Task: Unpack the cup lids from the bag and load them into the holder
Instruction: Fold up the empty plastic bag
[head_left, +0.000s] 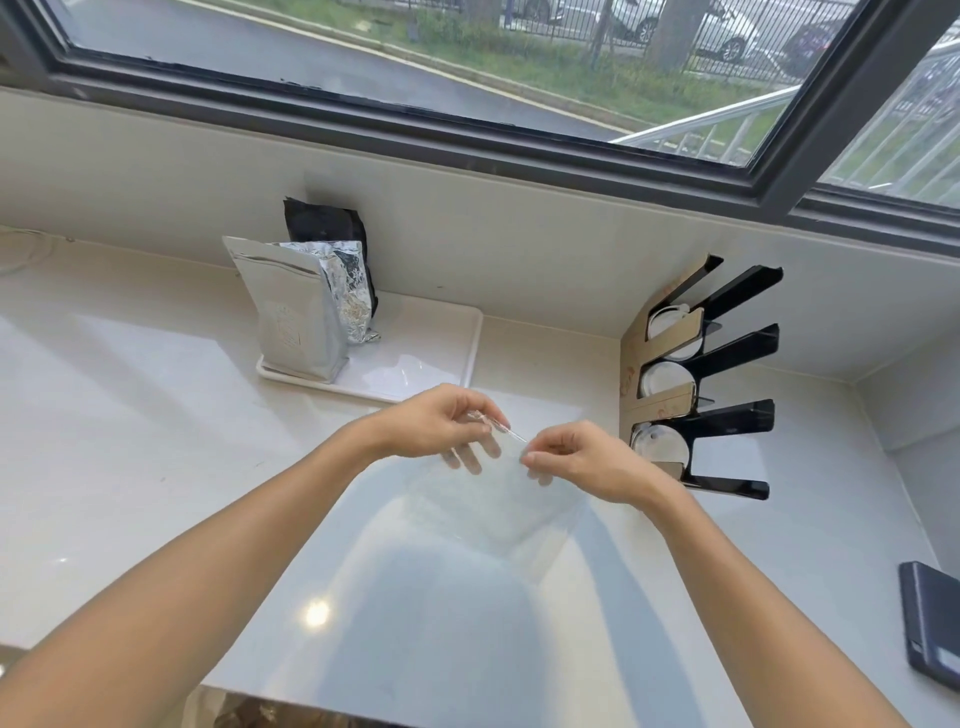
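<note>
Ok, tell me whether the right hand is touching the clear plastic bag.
Touching. The head view shows the right hand pinching the top edge of the clear plastic bag, with the left hand gripping the same edge beside it.

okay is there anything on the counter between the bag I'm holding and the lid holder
Nothing visible. Both hands, left and right, pinch the clear bag at its top edge, and the counter between it and the holder to its right looks bare.
</note>
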